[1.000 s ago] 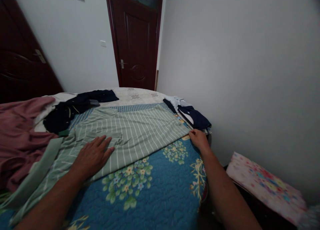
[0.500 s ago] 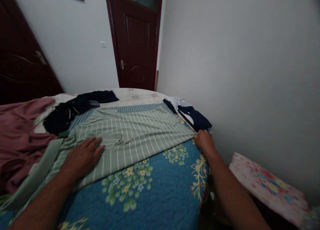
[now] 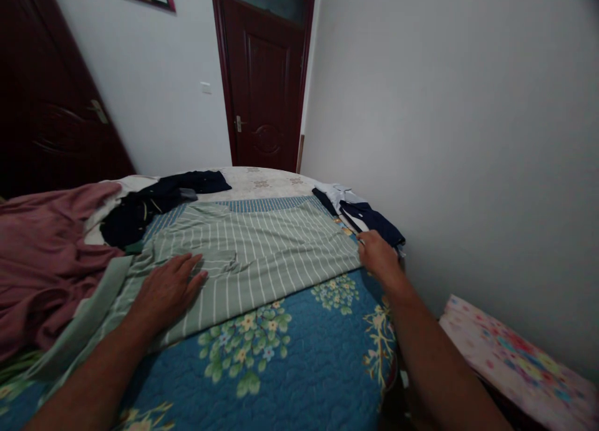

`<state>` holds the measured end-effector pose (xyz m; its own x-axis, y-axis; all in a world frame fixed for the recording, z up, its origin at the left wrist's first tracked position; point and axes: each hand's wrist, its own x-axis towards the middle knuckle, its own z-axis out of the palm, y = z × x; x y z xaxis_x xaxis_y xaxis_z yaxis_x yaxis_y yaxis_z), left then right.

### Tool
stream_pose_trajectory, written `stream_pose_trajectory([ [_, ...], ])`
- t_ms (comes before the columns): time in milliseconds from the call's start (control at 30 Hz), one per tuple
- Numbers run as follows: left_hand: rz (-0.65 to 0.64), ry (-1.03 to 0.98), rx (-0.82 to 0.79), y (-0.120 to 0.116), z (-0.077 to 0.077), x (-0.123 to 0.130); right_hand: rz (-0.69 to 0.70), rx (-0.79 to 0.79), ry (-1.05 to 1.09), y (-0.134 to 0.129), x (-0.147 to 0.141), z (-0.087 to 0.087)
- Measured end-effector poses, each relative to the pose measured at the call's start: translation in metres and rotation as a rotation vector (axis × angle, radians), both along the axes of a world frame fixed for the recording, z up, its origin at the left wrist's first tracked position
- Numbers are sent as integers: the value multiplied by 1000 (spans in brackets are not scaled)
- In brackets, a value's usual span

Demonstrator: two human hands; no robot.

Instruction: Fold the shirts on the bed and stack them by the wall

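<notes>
A pale green polo shirt with white stripes [image 3: 276, 256] lies spread across the bed, its plain green collar at the left and its hem at the right. My left hand [image 3: 171, 287] rests flat on the shirt near the collar end, fingers stretched out, beside a sleeve. At the other end my right hand [image 3: 378, 256] is closed at the hem edge, with the cloth at its curled fingertips. The fingertips themselves are partly hidden. Small wrinkles run across the middle of the shirt.
A blue floral quilt [image 3: 327, 350] covers the bed. Folded navy and white clothes [image 3: 374, 222] sit beyond my right hand. Dark navy clothing [image 3: 126, 219] and a dusty pink garment [image 3: 47, 250] lie at the left. A pink floral box-like item [image 3: 510, 356] stands lower right, by the wall.
My right hand has shifted slightly up along the hem, and the shirt's pulled-out corner has drawn back. My left hand stays flat on the cloth. The view has turned slightly left.
</notes>
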<state>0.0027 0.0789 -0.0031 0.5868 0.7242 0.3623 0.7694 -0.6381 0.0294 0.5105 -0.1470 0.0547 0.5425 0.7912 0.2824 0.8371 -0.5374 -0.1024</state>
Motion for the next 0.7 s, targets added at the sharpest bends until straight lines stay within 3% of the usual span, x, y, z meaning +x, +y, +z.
stream_pose_trajectory([
  [100,-3,-9,10,-3,2,2,179,25,8,35,-3,6],
  [200,20,-20,9,-10,5,2,256,-66,13,64,-3,-2],
  [300,37,-35,9,-17,9,2,213,-128,-32,77,5,-15],
  [433,106,-33,-8,-23,15,1,215,41,-61,82,27,-30],
  [533,188,-38,-31,-26,21,2,105,139,57,80,41,-37],
  [700,379,-40,-51,-33,32,1,-90,-131,88,73,41,-47],
])
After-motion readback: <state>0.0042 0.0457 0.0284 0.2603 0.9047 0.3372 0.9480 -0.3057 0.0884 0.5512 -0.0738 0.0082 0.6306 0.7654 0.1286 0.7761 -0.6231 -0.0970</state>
